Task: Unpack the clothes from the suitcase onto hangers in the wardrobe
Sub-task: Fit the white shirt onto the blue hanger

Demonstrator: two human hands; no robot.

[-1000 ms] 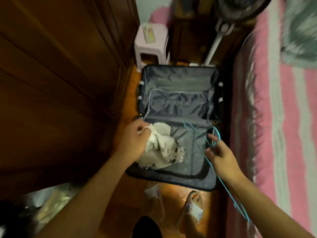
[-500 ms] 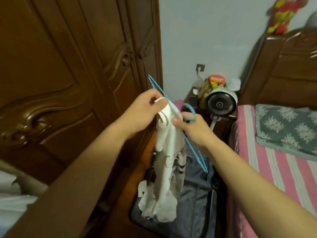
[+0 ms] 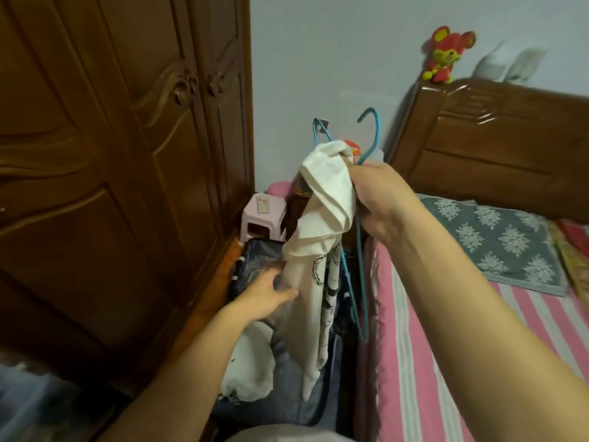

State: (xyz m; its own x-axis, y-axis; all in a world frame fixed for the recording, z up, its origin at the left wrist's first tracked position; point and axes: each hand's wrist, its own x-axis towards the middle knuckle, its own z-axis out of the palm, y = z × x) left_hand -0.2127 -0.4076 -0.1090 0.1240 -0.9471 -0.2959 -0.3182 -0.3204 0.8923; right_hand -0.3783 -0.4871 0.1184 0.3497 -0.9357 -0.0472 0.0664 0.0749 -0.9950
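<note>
Change: since half a second earlier, the left hand [image 3: 266, 293] had left the top of the white garment [image 3: 322, 250] and dropped to its lower edge; the right hand [image 3: 379, 199] had taken over the bunched top, and the blue hanger [image 3: 358, 275] had swung so its hook pointed up.
Right hand: fingers curled round the gathered top of the white garment and the wire of the blue hanger together, held up at about 1 o'clock from the view's centre.
Left hand: low, at about 8 o'clock from the right hand; thumb and fingers loosely spread, touching the garment's left edge, with no clear grip visible.
White garment: hung in a long fold from the right hand, black print showing on its lower half, its hem over the suitcase [image 3: 255, 266].
Blue hanger: hook above the right hand, wire frame trailing down beside the garment at its 3 o'clock side.
Suitcase: open on the floor, dark lining visible, another pale cloth [image 3: 251, 368] lying in it.
Wardrobe [image 3: 111, 154]: carved brown doors closed, at 9 o'clock.
Bed [image 3: 446, 346]: pink-striped sheet at 4 o'clock, grey patterned pillow [image 3: 497, 237] near the wooden headboard [image 3: 497, 138].
Stool [image 3: 261, 215]: pink, beyond the suitcase at 12 o'clock of it.
</note>
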